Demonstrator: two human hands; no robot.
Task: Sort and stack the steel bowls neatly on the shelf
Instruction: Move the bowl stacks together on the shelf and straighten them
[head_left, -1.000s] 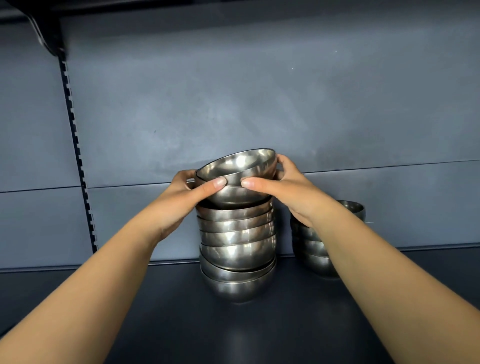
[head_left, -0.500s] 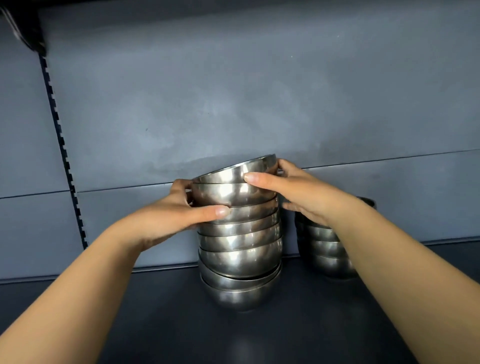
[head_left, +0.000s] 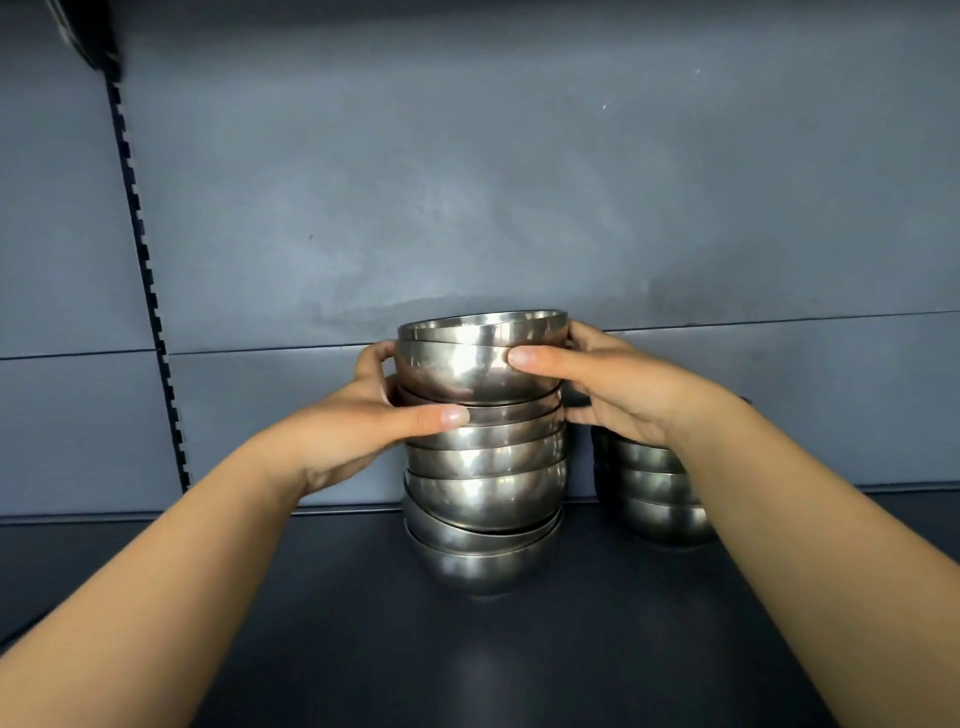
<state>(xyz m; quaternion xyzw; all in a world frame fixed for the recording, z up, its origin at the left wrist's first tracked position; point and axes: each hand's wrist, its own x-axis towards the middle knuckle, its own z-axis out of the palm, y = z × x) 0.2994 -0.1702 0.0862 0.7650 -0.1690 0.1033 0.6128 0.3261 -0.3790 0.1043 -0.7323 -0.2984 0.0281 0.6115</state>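
A tall stack of steel bowls (head_left: 485, 493) stands in the middle of the dark shelf (head_left: 363, 623), close to the back panel. The top bowl (head_left: 467, 364) sits nearly level on the stack. My left hand (head_left: 363, 421) wraps the stack's left side, thumb lying across a bowl just under the top one. My right hand (head_left: 608, 384) holds the top bowl from the right, thumb across its front wall and fingers behind. A shorter stack of bowls (head_left: 654, 493) stands to the right, partly hidden by my right wrist.
The grey back panel (head_left: 519, 182) rises right behind both stacks. A slotted upright (head_left: 145, 291) runs down the left side, with a dark bracket (head_left: 88, 36) at the top left.
The top bowl, tilted a second ago, has settled down level into the stack. My left thumb slid down from the top bowl to a lower one; the camera moved closer.
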